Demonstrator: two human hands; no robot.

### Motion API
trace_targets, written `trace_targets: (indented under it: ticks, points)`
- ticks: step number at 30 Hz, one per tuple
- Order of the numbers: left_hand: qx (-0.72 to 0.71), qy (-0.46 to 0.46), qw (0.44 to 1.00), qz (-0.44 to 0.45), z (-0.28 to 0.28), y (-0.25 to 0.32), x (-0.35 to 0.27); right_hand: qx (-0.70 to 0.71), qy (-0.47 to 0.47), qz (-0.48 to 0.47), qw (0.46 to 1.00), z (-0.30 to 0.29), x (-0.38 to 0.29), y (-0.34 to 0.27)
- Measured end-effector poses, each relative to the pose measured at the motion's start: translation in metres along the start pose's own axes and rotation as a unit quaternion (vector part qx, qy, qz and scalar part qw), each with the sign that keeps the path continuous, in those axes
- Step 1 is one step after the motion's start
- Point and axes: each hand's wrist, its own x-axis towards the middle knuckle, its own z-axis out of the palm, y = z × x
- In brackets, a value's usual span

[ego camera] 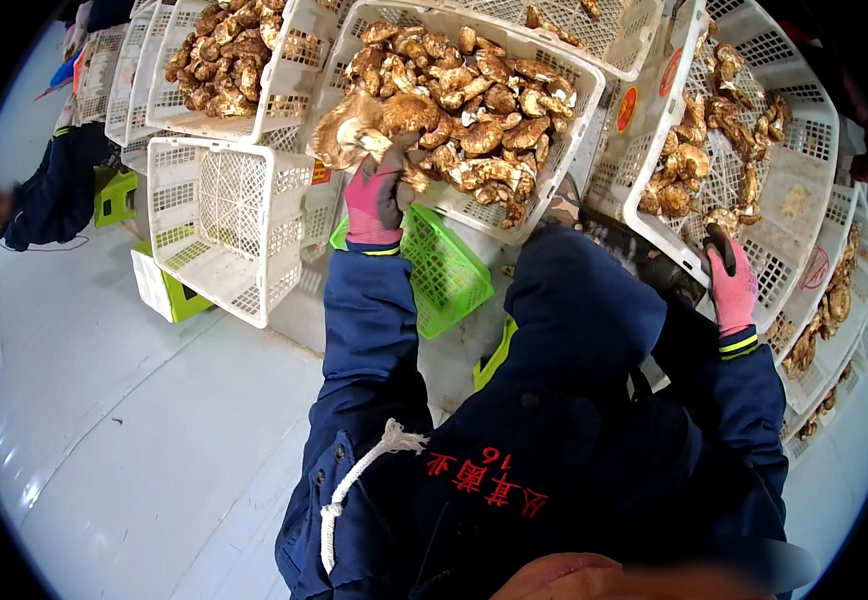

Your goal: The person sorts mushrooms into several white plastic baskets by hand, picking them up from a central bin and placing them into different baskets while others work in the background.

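Note:
My left hand, in a pink and dark glove, is closed on the stem of a large wide-capped mushroom. It is above the near left edge of a white plastic crate heaped with brown mushrooms. My right hand, gloved alike, is at the near rim of another white crate on the right, beside a mushroom. Its fingertips are partly hidden there, so whether they hold the mushroom or the rim cannot be told. More mushrooms lie loosely along that crate's mesh floor.
An empty white crate stands tilted at left, near a green basket below the full crate. Stacked crates with mushrooms rise at right. Another crate of mushrooms is at upper left. A person's dark-clothed leg shows at far left.

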Motion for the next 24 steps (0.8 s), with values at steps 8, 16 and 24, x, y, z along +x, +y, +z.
trace_targets:
  ticks: [8, 16, 24]
  points:
    - [-0.726, -0.075, 0.669, -0.138, 0.020, -0.018, -0.011, -0.013, -0.003, 0.011, 1.000, 0.000, 0.000, -0.002]
    - [-0.704, -0.058, 0.697, -0.122, 0.023, -0.013, -0.009, 0.002, -0.003, 0.002, 1.000, 0.000, 0.001, 0.002]
    - [-0.402, 0.030, 0.901, -0.162, 0.010, 0.004, -0.006, -0.002, -0.005, 0.010, 1.000, 0.001, 0.001, 0.001]
